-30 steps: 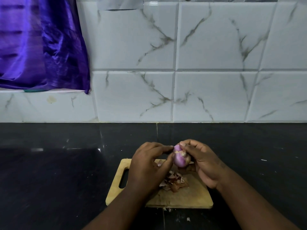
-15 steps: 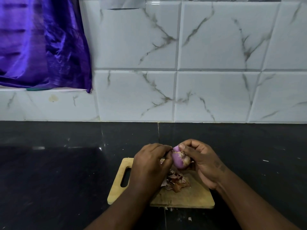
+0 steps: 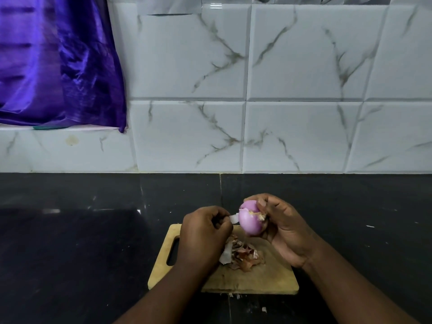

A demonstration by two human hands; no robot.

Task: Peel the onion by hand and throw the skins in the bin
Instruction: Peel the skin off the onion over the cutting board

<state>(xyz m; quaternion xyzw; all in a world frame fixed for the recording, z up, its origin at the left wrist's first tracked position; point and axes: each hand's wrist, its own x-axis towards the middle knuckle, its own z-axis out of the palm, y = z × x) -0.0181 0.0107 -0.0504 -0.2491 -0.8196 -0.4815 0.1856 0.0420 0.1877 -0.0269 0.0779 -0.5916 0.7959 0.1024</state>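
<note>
A pink-purple onion [image 3: 249, 219] is held above the wooden cutting board [image 3: 247, 280] by my right hand [image 3: 284, 226], whose fingers curl round its right side. Its root end faces up and to the right. My left hand [image 3: 203, 232] sits just left of the onion and pinches a pale strip of skin [image 3: 233, 218] that still joins the onion's left side. A heap of brown and white peeled skins [image 3: 243, 253] lies on the board below the onion. No bin is in view.
The board rests on a black stone counter [image 3: 70, 242] with small skin scraps [image 3: 264, 309] near its front edge. A white marble-tiled wall [image 3: 280, 113] stands behind. A purple cloth [image 3: 58, 61] hangs over a ledge at the upper left.
My left hand has drawn away to the left, pulling a pale strip of skin off the onion. My right hand has raised and turned the onion a little.
</note>
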